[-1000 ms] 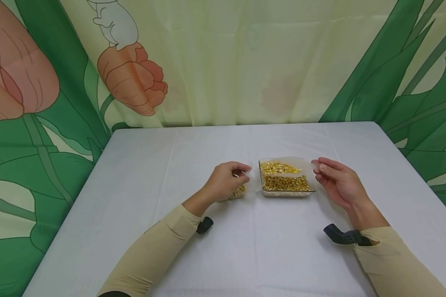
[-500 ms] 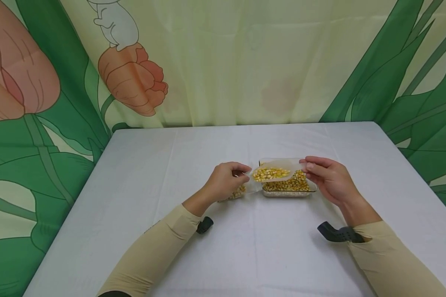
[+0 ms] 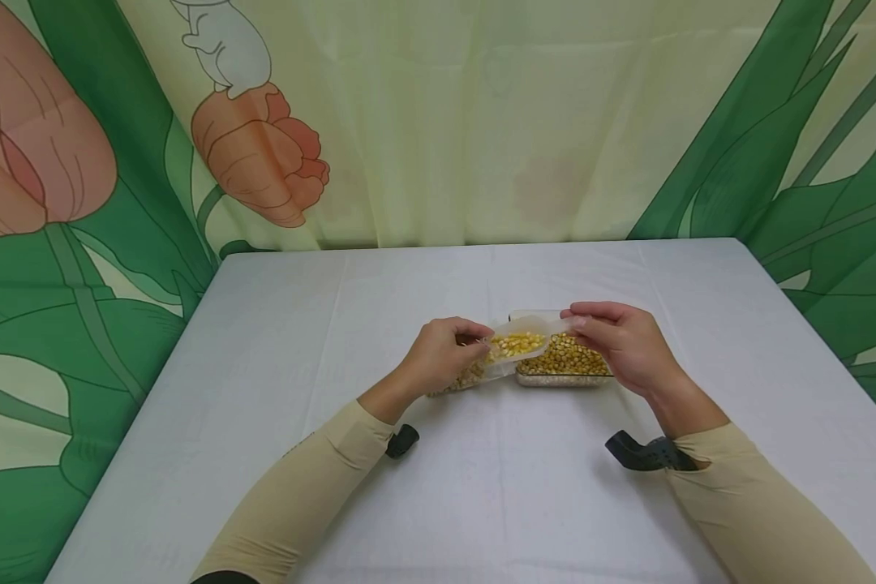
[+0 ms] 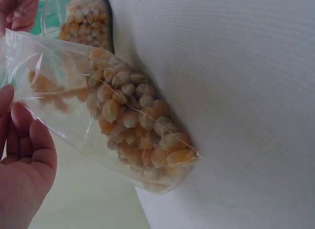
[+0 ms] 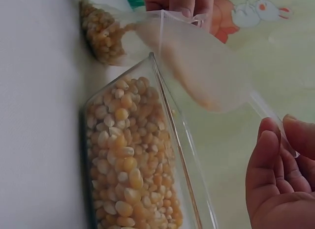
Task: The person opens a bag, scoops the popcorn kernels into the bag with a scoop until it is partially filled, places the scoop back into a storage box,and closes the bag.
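Bag [image 4: 75, 112] pinched at mouth by left hand [image 3: 438, 357]; scoop [image 5: 224, 69] handle [image 5: 264, 112] pinched by right hand [image 3: 624, 345].

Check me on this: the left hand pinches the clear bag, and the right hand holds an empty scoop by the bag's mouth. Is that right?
Not quite: the scoop isn't empty. The head view shows yellow corn kernels in it. The rest holds: the left hand pinches the clear bag, and the right hand holds the scoop by the bag's mouth.
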`<state>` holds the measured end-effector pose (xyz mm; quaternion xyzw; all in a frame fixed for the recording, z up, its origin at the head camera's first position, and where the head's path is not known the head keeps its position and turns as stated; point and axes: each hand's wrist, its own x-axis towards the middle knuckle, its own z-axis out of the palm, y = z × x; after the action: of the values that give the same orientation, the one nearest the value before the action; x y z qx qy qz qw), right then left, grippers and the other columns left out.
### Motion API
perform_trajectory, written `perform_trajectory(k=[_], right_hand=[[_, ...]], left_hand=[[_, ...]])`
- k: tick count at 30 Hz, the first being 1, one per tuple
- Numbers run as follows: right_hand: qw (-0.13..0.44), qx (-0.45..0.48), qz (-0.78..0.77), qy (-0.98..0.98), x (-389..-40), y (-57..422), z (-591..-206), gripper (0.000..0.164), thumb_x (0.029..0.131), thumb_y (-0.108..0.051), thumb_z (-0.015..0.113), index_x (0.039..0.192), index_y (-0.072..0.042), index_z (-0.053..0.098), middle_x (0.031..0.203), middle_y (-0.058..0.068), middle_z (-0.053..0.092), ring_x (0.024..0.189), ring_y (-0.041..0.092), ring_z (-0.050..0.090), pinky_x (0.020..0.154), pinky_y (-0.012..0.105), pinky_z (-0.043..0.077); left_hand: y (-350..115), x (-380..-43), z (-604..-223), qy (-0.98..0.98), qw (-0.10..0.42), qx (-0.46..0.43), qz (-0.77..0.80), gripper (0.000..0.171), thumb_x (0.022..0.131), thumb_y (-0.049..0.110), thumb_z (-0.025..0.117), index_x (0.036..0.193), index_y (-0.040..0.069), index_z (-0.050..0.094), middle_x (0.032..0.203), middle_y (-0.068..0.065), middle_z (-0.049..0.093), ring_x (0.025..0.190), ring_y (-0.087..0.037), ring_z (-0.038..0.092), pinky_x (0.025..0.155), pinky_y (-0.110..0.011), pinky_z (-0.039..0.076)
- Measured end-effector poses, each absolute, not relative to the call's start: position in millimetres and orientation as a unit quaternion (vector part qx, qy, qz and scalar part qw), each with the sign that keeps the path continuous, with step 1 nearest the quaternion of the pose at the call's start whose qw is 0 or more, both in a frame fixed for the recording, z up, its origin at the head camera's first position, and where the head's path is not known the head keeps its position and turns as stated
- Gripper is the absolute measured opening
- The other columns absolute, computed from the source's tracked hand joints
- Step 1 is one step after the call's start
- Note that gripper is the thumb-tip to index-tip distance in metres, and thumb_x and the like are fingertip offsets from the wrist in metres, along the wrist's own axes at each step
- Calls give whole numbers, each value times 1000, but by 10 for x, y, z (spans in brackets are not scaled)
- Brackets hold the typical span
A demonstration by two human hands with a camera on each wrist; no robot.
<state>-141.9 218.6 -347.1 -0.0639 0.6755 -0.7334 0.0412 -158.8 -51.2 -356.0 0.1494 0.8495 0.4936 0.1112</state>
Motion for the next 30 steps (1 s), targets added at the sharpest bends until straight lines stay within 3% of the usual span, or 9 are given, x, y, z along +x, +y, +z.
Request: perform_trajectory(k=[4,10,24,30], right_hand=[[33,-68,-695,715,-1418,2146,-3419,33,99,1,60,125,21,55,101,-6,72,91,6,69,81,21,54],[21,-62,-630,774,-1421,2156,-3337,36,101,-5,60,128,18,55,103,-12,69,94,4,67,82,22,54],[19,-58,-655,753,-1406,2186,-3290,38,99,-2,61,127,22,52,101,-10,71,90,5,68,82,22,54],[20,-56,-678,733,-1412,2202,-3310,35,98,-1,62,125,20,56,101,-7,72,88,7,68,81,22,54]], left_hand=[[-513,-1594,-3560,852,109,152,489,18,94,11,72,111,8,76,101,-1,71,91,-13,63,73,-24,51],[-515,-1604,-3570,852,105,152,491,18,93,9,72,110,8,76,103,-1,72,91,-12,64,76,-25,52],[-534,-1596,-3573,845,116,148,501,18,95,10,69,112,9,75,102,0,72,83,-13,61,67,-23,49],[-535,-1592,-3574,846,112,148,499,18,94,9,70,111,9,76,100,0,72,85,-12,63,69,-23,49]])
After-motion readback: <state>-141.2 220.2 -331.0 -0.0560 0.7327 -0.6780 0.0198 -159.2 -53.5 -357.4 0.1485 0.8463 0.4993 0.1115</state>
